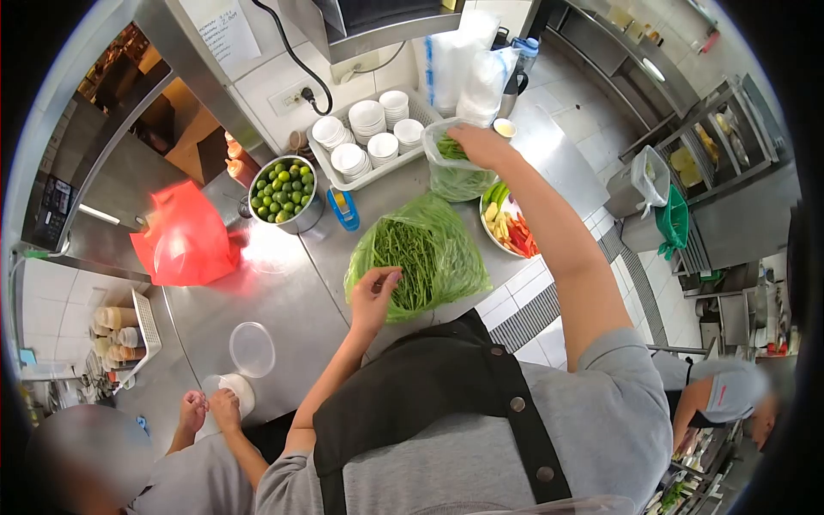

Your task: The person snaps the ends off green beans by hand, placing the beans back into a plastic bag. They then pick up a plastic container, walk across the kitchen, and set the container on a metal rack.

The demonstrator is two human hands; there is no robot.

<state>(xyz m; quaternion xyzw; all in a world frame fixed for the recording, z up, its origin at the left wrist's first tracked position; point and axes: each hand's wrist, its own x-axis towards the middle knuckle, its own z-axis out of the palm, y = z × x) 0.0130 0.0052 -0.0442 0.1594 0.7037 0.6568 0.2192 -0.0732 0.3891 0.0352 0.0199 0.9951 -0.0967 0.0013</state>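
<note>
An open light-green plastic bag (459,257) full of thin long green beans (410,262) lies in front of me on the steel counter. My left hand (374,293) is at the bag's left side, over the beans, thumb and fingers pinched together; anything between them is too small to make out. Stretched out to the far right, my right hand (477,144) is over the mouth of a tub lined with a clear bag (455,182). Its fingers curl down around green bean pieces (450,148) there, with the fingertips partly hidden.
A plate of cut peppers (515,233) sits right of the bag. Behind are a pot of limes (283,190), a blue tape dispenser (343,209) and a basket of white cups (369,137). A red bag (187,236) lies left. A co-worker's hands (210,408) work over a white container.
</note>
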